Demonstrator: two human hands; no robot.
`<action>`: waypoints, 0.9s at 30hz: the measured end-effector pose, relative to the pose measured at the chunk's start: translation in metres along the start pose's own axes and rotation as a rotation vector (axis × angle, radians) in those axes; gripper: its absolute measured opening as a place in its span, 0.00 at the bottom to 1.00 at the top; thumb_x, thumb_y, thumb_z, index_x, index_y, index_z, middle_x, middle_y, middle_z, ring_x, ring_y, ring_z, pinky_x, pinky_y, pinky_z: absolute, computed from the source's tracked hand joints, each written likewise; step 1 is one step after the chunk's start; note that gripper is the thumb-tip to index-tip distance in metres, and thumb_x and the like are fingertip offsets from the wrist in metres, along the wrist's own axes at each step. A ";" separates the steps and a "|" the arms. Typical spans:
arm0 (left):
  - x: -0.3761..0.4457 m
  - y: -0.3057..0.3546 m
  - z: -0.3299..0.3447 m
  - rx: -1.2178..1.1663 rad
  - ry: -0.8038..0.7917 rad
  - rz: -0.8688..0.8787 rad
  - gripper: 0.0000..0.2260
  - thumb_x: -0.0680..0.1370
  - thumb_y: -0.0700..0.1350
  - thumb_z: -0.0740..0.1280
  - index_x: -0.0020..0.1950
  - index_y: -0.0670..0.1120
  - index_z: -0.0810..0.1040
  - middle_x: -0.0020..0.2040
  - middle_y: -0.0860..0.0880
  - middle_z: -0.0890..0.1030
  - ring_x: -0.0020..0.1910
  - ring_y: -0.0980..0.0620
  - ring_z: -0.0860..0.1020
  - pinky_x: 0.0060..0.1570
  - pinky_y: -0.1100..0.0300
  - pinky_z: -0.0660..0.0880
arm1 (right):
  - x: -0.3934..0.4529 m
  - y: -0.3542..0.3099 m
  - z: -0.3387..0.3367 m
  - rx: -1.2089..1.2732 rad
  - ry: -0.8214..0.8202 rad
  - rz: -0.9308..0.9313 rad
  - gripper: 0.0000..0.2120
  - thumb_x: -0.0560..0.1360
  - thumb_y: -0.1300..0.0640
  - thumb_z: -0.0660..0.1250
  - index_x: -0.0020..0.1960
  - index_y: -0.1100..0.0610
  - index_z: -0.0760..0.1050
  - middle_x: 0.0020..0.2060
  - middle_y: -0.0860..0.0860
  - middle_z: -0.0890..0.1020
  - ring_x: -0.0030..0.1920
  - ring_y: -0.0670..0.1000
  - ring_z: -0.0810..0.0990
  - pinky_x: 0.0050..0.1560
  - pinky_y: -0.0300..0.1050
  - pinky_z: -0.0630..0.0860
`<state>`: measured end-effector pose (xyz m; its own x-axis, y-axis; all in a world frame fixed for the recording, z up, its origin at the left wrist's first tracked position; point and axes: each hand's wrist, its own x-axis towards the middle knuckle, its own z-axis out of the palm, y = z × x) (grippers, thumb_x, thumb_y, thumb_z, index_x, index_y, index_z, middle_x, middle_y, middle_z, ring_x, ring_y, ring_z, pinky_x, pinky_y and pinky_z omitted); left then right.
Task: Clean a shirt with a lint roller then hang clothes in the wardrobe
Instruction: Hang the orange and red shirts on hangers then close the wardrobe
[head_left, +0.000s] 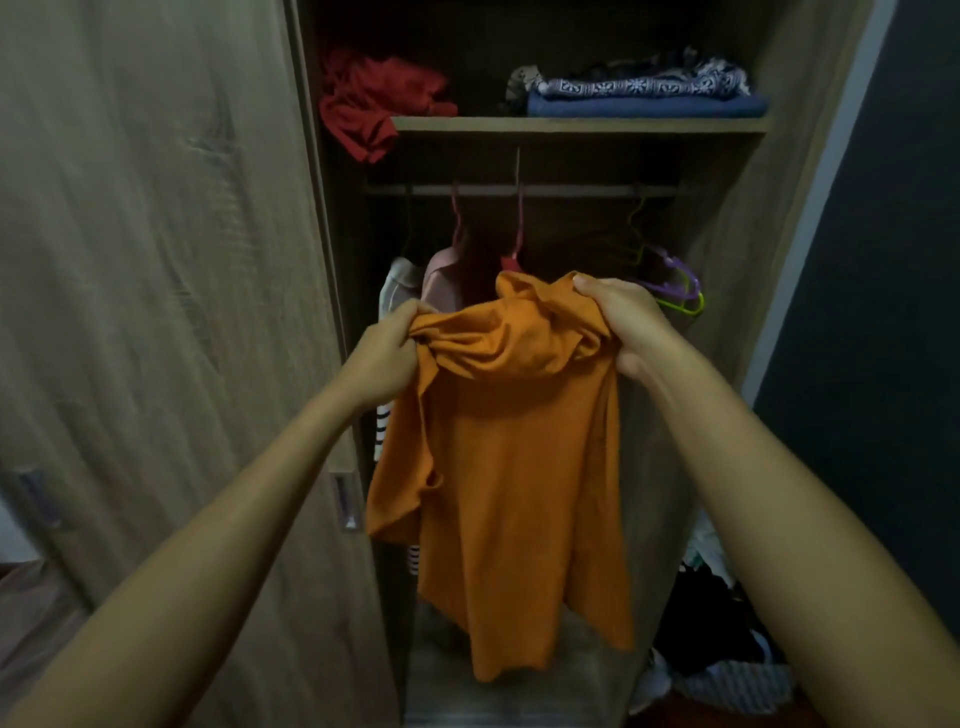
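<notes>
An orange shirt hangs down in front of the open wardrobe. My left hand grips its bunched top at the left, and my right hand grips the bunched top at the right. A red hanger hangs from the rail just behind the shirt's top; whether it is inside the shirt I cannot tell. No lint roller is in view.
A pink garment and a striped one hang at the left of the rail. Bare green and purple hangers hang at the right. Red cloth and folded clothes lie on the shelf. The sliding door stands left; loose clothes lie at the lower right.
</notes>
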<state>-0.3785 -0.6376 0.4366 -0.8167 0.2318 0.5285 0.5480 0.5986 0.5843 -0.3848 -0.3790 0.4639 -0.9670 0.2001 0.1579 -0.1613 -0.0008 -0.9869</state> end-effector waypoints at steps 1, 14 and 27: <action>0.003 0.002 0.003 -0.021 -0.020 -0.007 0.11 0.78 0.35 0.58 0.54 0.48 0.73 0.45 0.52 0.77 0.43 0.61 0.75 0.40 0.67 0.68 | 0.002 0.002 0.001 -0.001 0.042 -0.004 0.13 0.77 0.50 0.66 0.58 0.54 0.77 0.50 0.56 0.83 0.50 0.55 0.83 0.55 0.53 0.80; 0.076 0.025 0.027 0.053 -0.050 0.123 0.11 0.83 0.45 0.55 0.55 0.45 0.76 0.45 0.54 0.77 0.44 0.60 0.76 0.43 0.68 0.70 | 0.086 0.044 -0.053 0.178 0.245 0.026 0.14 0.79 0.62 0.61 0.63 0.54 0.73 0.51 0.54 0.81 0.47 0.52 0.80 0.44 0.46 0.79; 0.129 0.037 0.068 -0.378 -0.203 -0.076 0.10 0.81 0.44 0.60 0.53 0.45 0.80 0.50 0.48 0.82 0.52 0.53 0.80 0.55 0.58 0.74 | 0.076 0.030 -0.020 -0.668 -0.356 -0.840 0.34 0.72 0.42 0.70 0.73 0.39 0.58 0.70 0.43 0.67 0.68 0.41 0.66 0.66 0.35 0.67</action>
<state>-0.4759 -0.5334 0.4852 -0.8554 0.3671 0.3655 0.4820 0.3053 0.8213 -0.4595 -0.3439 0.4458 -0.6207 -0.3998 0.6745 -0.7519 0.5475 -0.3673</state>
